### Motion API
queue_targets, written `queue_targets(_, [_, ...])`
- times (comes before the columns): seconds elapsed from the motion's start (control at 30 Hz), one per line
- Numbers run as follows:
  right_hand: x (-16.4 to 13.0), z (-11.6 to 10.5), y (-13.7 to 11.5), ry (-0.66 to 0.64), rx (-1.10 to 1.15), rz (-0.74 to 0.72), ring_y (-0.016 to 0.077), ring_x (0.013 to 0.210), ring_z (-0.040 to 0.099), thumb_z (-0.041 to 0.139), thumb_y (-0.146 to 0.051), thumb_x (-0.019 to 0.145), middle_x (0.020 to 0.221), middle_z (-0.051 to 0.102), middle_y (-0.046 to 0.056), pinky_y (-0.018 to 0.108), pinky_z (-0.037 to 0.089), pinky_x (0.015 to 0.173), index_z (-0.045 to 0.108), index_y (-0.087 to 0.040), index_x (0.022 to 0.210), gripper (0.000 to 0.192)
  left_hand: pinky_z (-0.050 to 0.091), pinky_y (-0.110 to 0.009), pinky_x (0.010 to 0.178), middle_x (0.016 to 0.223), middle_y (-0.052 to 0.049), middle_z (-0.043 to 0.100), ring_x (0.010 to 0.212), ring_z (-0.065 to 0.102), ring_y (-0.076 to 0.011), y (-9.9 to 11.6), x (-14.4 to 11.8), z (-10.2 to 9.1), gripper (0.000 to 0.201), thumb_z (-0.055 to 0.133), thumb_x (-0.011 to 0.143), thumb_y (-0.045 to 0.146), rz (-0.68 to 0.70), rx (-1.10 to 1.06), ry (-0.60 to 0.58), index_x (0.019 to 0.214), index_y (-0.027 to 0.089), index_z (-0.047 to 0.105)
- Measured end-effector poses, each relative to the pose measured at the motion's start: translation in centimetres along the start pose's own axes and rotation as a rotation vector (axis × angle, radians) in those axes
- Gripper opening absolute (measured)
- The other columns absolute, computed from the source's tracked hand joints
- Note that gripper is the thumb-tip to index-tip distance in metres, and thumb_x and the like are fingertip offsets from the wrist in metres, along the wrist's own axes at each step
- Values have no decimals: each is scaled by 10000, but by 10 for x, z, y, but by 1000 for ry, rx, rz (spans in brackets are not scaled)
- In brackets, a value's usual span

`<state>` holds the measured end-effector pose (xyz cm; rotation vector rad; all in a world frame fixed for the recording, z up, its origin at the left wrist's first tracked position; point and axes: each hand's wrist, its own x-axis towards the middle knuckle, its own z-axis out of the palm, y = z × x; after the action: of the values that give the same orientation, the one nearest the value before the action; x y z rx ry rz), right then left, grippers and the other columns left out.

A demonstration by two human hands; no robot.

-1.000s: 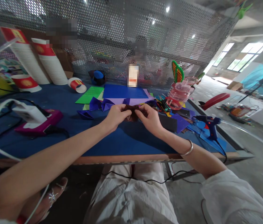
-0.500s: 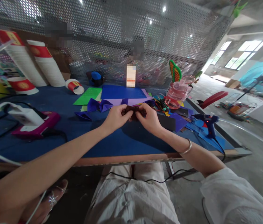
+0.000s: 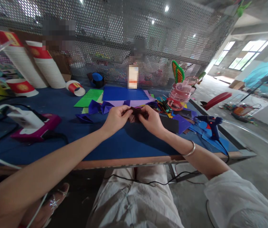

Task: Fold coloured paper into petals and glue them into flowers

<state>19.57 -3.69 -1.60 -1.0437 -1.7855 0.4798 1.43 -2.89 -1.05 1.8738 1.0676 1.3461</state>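
Note:
Between my two hands is a small piece of dark brown folded paper (image 3: 135,113), held above the blue tabletop (image 3: 114,145). My left hand (image 3: 117,119) pinches its left side between thumb and fingers. On the other side, my right hand (image 3: 151,119) grips it the same way, thumb towards me. Fingers cover much of the paper, so its full shape is hidden. Folded dark blue paper pieces (image 3: 100,107) lie just beyond and left of my left hand. Close to my right hand is a flat black sheet (image 3: 169,124).
Blue sheets (image 3: 124,93) and a green sheet (image 3: 89,97) lie at the back. A glue gun (image 3: 212,125) and a pink bottle (image 3: 180,95) stand right. Paper cup stacks (image 3: 45,65) and a purple power strip (image 3: 36,128) are left. A perforated metal screen (image 3: 114,38) rises behind.
My left fingers have shifted slightly on the brown paper, and a lighter patch of it now shows between my hands. Both hands stay in nearly the same place.

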Motion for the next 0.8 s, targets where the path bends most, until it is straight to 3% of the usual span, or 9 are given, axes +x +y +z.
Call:
queue_targets(0.27, [-1, -1, -1, -29, -29, 5, 147, 638, 515, 553, -302, 790, 694, 586, -26, 288, 404, 629, 472, -243, 787, 100, 525, -240, 635, 726, -16, 723, 643, 667, -152, 3, -1, 1, 105, 653, 814, 265, -40, 25, -7, 797, 165, 680])
queue_targets(0.4, [0, -2, -1, -23, -26, -29, 138, 634, 490, 541, -289, 777, 685, 560, -34, 282, 385, 626, 462, -239, 772, 94, 574, -270, 759, 894, -58, 766, 785, 720, -176, 5, -2, 0, 246, 641, 805, 237, 24, -37, -76, 1024, 157, 718])
queue_targets(0.5, [-1, -3, -3, -34, -33, -24, 132, 626, 478, 543, -291, 773, 674, 554, -38, 275, 373, 614, 457, -238, 756, 102, 569, -264, 704, 837, -44, 753, 683, 696, -159, 6, -3, -1, 344, 647, 802, 233, 62, -82, -164, 1130, 153, 715])
queue_targets(0.67, [-2, -4, -8, -80, -27, -15, 135, 637, 506, 557, -308, 790, 684, 589, -28, 269, 390, 613, 469, -237, 749, 120, 538, -261, 618, 570, 6, 676, 522, 634, -154, 8, -3, -1, 271, 628, 874, 373, 36, -19, -148, 979, 171, 774])
queue_targets(0.8, [-1, -3, -6, -87, 14, -12, 140, 644, 538, 577, -324, 801, 717, 614, -18, 279, 423, 630, 505, -232, 772, 120, 545, -264, 614, 587, -16, 717, 553, 663, -173, 8, -1, -1, 244, 636, 854, 373, 27, -20, -102, 842, 184, 790])
